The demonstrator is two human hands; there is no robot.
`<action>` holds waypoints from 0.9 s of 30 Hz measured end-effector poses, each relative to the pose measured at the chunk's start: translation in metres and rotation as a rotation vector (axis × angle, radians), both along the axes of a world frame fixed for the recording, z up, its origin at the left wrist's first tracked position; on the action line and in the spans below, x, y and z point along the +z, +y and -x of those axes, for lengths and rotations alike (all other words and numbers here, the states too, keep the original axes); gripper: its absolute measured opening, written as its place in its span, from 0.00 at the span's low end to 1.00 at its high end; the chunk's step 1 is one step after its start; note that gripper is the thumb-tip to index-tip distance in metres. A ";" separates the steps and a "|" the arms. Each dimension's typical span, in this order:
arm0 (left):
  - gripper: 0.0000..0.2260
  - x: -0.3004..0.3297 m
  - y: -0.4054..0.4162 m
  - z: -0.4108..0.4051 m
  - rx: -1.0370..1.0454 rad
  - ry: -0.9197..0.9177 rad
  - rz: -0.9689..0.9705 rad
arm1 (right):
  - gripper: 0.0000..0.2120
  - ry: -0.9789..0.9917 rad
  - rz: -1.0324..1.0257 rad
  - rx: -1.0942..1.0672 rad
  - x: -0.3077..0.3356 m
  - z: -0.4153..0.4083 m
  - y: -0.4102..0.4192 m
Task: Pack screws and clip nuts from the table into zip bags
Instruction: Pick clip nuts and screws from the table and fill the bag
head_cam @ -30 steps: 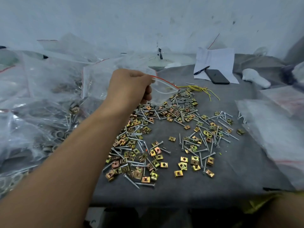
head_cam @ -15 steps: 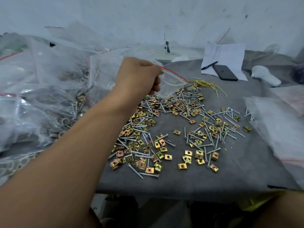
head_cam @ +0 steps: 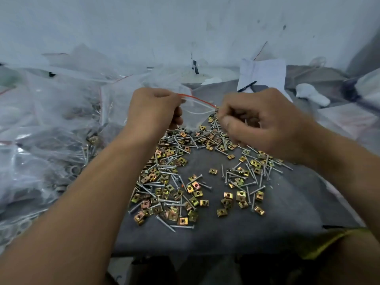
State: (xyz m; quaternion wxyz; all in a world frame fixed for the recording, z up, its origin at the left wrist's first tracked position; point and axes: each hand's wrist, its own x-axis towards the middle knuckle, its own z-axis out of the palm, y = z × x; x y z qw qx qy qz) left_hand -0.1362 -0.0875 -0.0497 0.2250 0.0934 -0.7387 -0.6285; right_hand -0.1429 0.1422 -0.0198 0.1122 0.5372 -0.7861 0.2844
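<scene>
Surface [head_cam: 287, 212]: grey, carrying loose clip nuts [head_cam: 197, 186] and screws [head_cam: 164, 220], dozens of each, too many to count. One zip bag [head_cam: 194, 114] held above the pile. Left hand [head_cam: 153, 109] pinches its left rim; right hand [head_cam: 261, 118] curled at the right rim, apparently holding hardware. Risk: mouth collapses, pieces spill.

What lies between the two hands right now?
In the head view, the mouth of a small zip bag, red strip along its top, stretches from the left hand to the right hand; each pinches one end.
</scene>
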 end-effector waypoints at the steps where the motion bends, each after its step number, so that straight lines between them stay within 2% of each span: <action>1: 0.08 0.000 0.001 0.000 -0.001 -0.004 0.005 | 0.07 0.005 -0.021 -0.146 -0.004 0.027 0.004; 3: 0.09 0.000 0.002 0.001 0.003 -0.013 0.015 | 0.07 -0.042 -0.127 -0.402 -0.015 0.071 0.009; 6: 0.09 -0.001 0.004 0.004 0.004 -0.015 0.012 | 0.10 -0.074 -0.296 -0.505 -0.044 0.110 0.011; 10: 0.09 -0.002 0.004 0.006 0.004 -0.016 0.049 | 0.20 -0.128 -0.438 -0.484 -0.063 0.129 0.009; 15: 0.09 -0.001 0.004 0.006 0.018 -0.026 0.042 | 0.17 -0.103 -0.448 -0.469 -0.070 0.135 0.006; 20: 0.09 -0.001 0.006 0.004 0.019 -0.032 0.042 | 0.13 -0.103 -0.322 -0.461 -0.065 0.137 0.016; 25: 0.10 0.000 0.004 0.003 0.017 -0.031 0.040 | 0.17 -0.126 -0.369 -0.387 -0.065 0.133 0.018; 27: 0.10 -0.001 0.004 0.003 0.013 -0.022 0.039 | 0.15 -0.104 -0.393 -0.393 -0.067 0.133 0.017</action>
